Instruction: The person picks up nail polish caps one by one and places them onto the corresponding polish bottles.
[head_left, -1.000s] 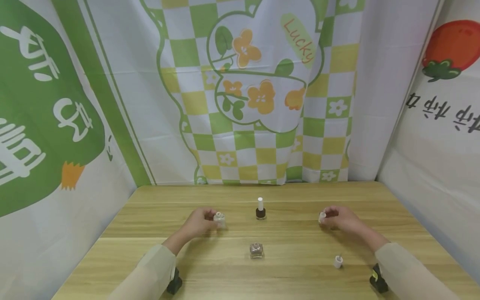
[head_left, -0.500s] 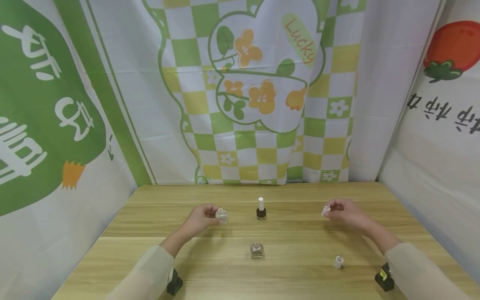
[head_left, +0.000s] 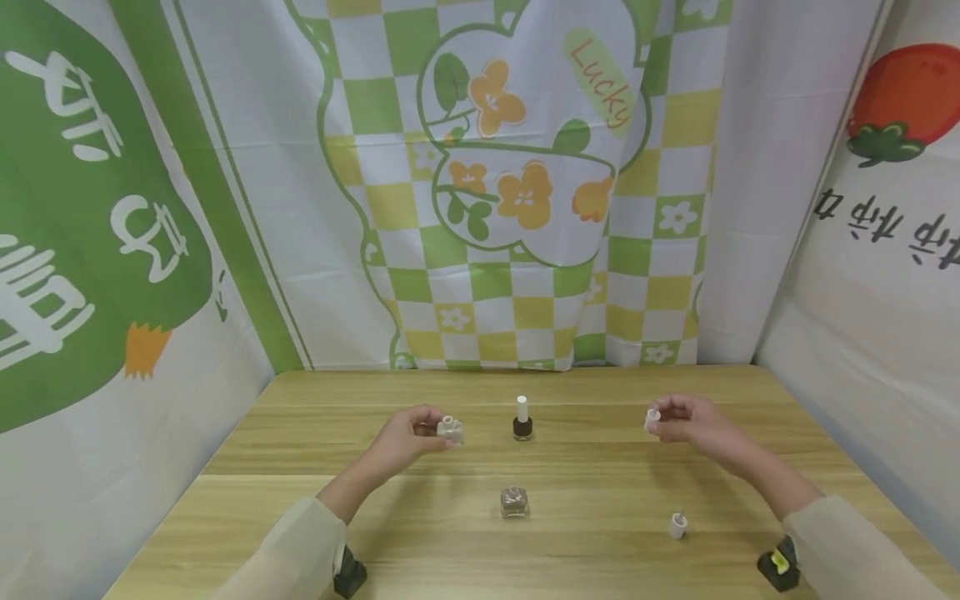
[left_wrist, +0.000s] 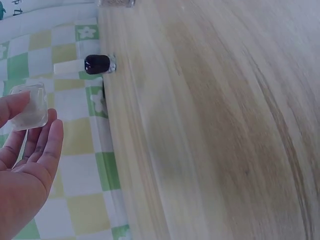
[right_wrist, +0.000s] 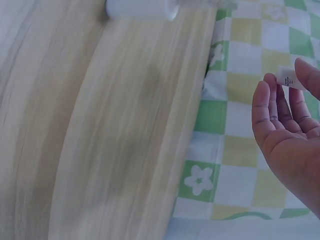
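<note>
My left hand (head_left: 405,442) pinches an uncapped nail polish bottle (head_left: 451,432), pale and see-through, above the left part of the table. In the left wrist view the thumb presses one side of this bottle (left_wrist: 36,114). Across the table, my right hand (head_left: 699,428) pinches a small white cap (head_left: 652,421) between thumb and fingers; dark print shows on the cap (right_wrist: 287,78) in the right wrist view. Between the hands a dark nail polish bottle (head_left: 522,427) stands upright with its white cap on. Nearer to me sits an uncapped glittery bottle (head_left: 513,503).
Another white cap (head_left: 678,526) stands at the front right of the wooden table (head_left: 592,567), its brush pointing up. Patterned cloth (head_left: 525,317) hangs along the table's back edge, with more cloth at both sides.
My right hand has lifted the white cap from the table and turned it, while its forearm has shifted right. The left hand has raised the pale bottle and moved it slightly right.
</note>
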